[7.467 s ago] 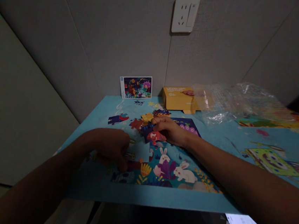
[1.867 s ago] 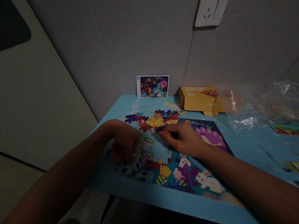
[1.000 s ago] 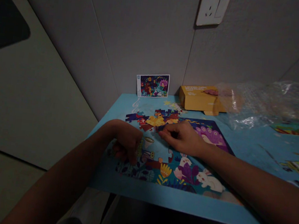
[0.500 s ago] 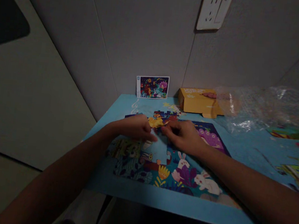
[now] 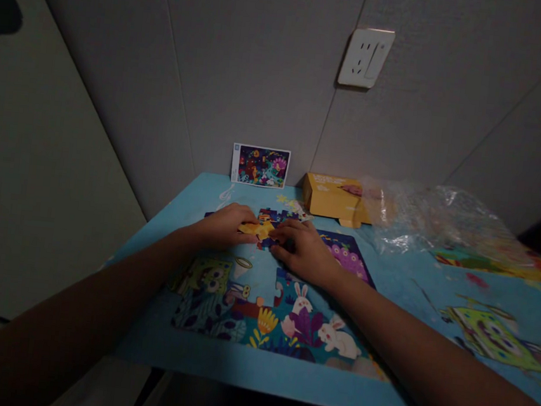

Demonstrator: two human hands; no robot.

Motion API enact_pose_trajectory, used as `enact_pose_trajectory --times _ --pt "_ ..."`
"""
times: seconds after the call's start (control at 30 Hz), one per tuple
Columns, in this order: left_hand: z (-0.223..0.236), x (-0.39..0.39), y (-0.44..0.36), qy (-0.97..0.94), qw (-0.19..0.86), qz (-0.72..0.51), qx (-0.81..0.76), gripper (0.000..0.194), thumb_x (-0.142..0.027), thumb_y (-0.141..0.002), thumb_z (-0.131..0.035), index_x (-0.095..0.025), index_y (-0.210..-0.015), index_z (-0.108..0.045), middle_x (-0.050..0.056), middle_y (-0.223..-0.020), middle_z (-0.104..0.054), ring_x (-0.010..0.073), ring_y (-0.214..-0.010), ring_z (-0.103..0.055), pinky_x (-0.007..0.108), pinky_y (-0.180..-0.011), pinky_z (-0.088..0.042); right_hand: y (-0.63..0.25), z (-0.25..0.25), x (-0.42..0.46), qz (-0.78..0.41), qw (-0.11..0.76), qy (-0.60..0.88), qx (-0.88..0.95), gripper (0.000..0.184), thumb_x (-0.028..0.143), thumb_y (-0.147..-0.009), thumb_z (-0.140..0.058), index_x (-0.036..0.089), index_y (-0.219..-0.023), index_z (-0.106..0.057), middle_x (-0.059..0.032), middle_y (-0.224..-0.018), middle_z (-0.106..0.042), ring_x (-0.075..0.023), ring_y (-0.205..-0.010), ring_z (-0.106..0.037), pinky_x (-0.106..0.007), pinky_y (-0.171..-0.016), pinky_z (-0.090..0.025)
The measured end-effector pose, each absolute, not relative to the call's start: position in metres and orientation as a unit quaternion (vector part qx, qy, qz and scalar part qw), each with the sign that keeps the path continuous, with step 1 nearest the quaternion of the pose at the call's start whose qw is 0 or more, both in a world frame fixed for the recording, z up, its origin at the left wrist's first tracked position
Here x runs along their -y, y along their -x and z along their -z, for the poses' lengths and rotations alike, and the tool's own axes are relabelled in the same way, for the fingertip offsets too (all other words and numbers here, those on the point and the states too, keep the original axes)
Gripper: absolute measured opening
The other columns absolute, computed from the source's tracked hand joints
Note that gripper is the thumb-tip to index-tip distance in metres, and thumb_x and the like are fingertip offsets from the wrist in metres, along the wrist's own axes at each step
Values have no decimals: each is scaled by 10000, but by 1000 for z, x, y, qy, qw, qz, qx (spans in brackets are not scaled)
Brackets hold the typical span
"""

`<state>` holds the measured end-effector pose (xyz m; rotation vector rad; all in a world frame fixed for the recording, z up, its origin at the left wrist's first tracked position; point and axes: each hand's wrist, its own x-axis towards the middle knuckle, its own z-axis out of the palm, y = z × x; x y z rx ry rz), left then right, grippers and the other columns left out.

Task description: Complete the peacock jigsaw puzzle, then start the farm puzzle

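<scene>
A partly assembled jigsaw puzzle (image 5: pixel 306 353) lies on the blue table, with white rabbits and flowers along its near edge and a gap in the middle. Beyond that gap is a yellow-orange puzzle piece (image 5: pixel 264 229), gripped between my two hands. My left hand (image 5: pixel 228 227) has its fingers closed at the piece's left side. From the right, my right hand (image 5: pixel 303 249) pinches its other side with bent fingers. Both hands cover some of the puzzle's upper part. Several loose puzzle pieces (image 5: pixel 279 216) sit just behind them.
A small picture card (image 5: pixel 260 166) leans against the wall at the back. To its right stands a yellow box (image 5: pixel 331 199), partly under a crumpled clear plastic bag (image 5: pixel 407 219). The table (image 5: pixel 282 381) has a printed cartoon surface. A wall socket (image 5: pixel 366 58) is above.
My left hand has uncurled from its bent-down pose and now grips the yellow-orange piece. My right hand's fingers have shifted onto that piece's right side. The camera view has tilted up and right.
</scene>
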<state>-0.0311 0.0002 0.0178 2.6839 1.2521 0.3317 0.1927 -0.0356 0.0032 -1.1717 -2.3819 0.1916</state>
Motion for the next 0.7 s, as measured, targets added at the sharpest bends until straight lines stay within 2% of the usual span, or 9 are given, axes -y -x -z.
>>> enact_pose_trajectory --times 0.13,0.23,0.33,0.47,0.57,0.7 --pt "-16 2 29 -886 78 -138 -435 506 -413 -817 -659 -145 -1244 -614 118 -1160 -655 262 -1093 -568 364 -955 -411 -191 -7 36 -85 252 422 867 198 186 -793 -668 159 -988 -695 -69 -961 -669 -208 -928 -572 -361 -897 -380" --pt "-13 3 27 -897 76 -155 -407 544 -390 -818 -667 -152 -1299 -576 123 -1231 -622 262 -1158 -532 382 -1012 -374 -191 -6 35 -89 255 424 864 182 165 -793 -658 155 -973 -688 -66 -939 -666 -203 -906 -571 -352 -882 -382" --pt "-9 2 25 -907 83 -162 -381 488 -366 -820 -672 -153 -1254 -612 120 -1297 -593 258 -1211 -506 391 -1050 -346 -191 -5 34 -89 257 429 861 158 130 -803 -623 157 -947 -684 -70 -954 -668 -201 -918 -574 -351 -894 -378" --pt "-7 -2 24 -903 89 -170 -384 331 -354 -831 -655 -175 -1106 -697 99 -1190 -658 240 -1127 -573 373 -1001 -397 -190 -3 33 -88 261 433 858 197 80 -794 -597 154 -955 -684 -68 -951 -676 -198 -924 -581 -345 -898 -384" --pt "-8 -3 25 -901 88 -174 -387 302 -343 -823 -663 -180 -1073 -710 90 -1158 -676 236 -1091 -596 369 -980 -419 -190 -2 33 -70 274 456 844 251 105 -796 -594 152 -1025 -686 -90 -1011 -666 -218 -988 -568 -350 -925 -386" --pt "-11 -2 26 -895 97 -163 -403 358 -351 -821 -663 -160 -1122 -691 101 -1195 -671 247 -1119 -589 374 -987 -417 -190 -1 33 -55 257 500 825 265 207 -827 -590 150 -1072 -675 -111 -1073 -656 -235 -1020 -562 -360 -939 -390"
